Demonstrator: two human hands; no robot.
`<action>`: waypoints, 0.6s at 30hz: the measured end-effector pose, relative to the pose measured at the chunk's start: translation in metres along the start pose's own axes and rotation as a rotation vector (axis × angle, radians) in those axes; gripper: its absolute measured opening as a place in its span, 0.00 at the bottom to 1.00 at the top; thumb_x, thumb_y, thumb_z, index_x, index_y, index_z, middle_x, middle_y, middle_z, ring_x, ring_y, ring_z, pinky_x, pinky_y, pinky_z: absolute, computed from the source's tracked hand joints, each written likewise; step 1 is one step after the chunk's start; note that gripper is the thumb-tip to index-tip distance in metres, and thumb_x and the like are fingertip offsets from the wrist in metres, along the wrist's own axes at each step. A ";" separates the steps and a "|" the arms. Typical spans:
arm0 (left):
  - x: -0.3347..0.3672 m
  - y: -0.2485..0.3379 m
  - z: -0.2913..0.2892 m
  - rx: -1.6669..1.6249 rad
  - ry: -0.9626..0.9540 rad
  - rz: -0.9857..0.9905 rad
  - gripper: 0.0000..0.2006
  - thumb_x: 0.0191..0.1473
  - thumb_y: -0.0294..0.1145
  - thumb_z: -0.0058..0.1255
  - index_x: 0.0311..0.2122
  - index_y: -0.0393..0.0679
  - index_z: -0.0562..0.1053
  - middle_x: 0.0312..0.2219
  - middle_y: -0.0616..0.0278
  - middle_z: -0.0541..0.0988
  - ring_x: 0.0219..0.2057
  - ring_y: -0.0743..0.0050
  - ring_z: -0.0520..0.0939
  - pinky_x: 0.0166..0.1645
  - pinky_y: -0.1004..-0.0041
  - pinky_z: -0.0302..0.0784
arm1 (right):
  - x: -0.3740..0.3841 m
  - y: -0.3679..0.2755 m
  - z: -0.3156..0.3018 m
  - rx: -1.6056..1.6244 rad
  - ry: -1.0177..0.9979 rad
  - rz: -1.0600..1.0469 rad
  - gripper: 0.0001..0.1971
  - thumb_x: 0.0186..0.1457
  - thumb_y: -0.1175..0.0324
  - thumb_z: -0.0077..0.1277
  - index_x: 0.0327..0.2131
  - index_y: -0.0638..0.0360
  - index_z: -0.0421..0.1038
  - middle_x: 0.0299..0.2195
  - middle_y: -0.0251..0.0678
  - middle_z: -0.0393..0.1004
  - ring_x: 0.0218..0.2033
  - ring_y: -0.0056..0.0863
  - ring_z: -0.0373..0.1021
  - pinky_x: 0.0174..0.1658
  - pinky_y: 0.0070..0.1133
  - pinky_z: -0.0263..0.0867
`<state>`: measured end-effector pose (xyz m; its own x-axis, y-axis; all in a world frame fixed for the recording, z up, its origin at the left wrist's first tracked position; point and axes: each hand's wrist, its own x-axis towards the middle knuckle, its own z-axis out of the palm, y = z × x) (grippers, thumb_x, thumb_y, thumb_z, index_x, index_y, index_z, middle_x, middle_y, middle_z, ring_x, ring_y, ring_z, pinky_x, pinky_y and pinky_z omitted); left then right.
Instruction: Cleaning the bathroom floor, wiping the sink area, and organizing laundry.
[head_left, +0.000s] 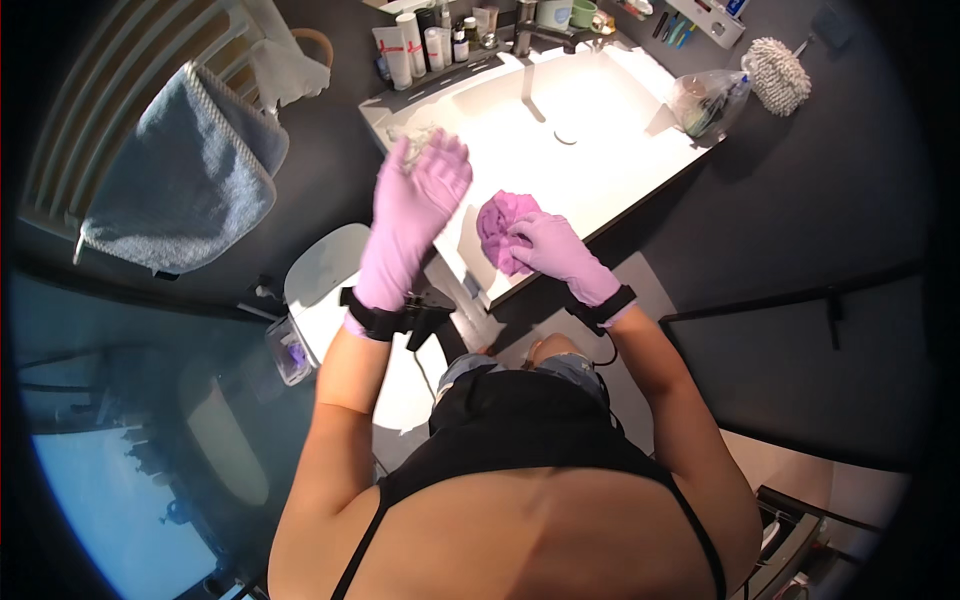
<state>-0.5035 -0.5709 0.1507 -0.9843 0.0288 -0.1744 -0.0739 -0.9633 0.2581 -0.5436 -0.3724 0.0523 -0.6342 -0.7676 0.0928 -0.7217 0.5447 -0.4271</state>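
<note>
Both of my hands wear pale pink gloves, with black bands round the wrists. My left hand (421,190) is raised over the left rim of the white sink (460,262), palm showing and fingers stretched out, holding nothing. Just beyond its fingertips lies a crumpled whitish thing (402,132), partly hidden by the hand. At the sink's near corner, a bunched purple cloth (494,222) rests on the white surface. My right hand (562,252) has its bent fingertips closed on the cloth's right side.
Tubes and bottles (412,45) stand behind the sink beside a dark faucet (525,35). A clear plastic bag (708,102) sits on the right rim. A grey-blue towel (190,175) hangs from the rail at left. A white toilet (335,265) stands left of my legs.
</note>
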 end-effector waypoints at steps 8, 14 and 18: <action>0.086 0.067 0.163 0.652 -0.211 0.466 0.09 0.53 0.39 0.46 0.32 0.44 0.71 0.29 0.64 0.74 0.33 0.74 0.74 0.40 0.75 0.67 | 0.040 0.167 -0.144 0.003 0.126 0.179 0.15 0.49 0.64 0.51 0.40 0.59 0.72 0.38 0.44 0.74 0.41 0.39 0.70 0.47 0.28 0.64; 0.218 0.015 0.163 0.690 -0.130 0.475 0.07 0.51 0.34 0.46 0.31 0.42 0.70 0.28 0.60 0.74 0.32 0.68 0.75 0.39 0.73 0.70 | 0.179 0.270 -0.211 -0.119 0.175 0.202 0.14 0.51 0.63 0.46 0.41 0.54 0.72 0.39 0.39 0.74 0.42 0.36 0.70 0.48 0.27 0.64; 0.278 -0.040 0.132 0.732 0.032 0.484 0.09 0.50 0.36 0.47 0.33 0.42 0.70 0.30 0.60 0.74 0.33 0.68 0.75 0.39 0.72 0.70 | 0.238 0.292 -0.221 -0.177 0.204 0.195 0.15 0.53 0.63 0.42 0.42 0.51 0.72 0.39 0.35 0.75 0.43 0.33 0.70 0.48 0.27 0.64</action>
<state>-0.7950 -0.4895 0.2175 -0.9301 -0.3566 0.0878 0.2549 -0.4546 0.8534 -0.9664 -0.3212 0.1479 -0.7946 -0.5694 0.2108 -0.6070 0.7385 -0.2934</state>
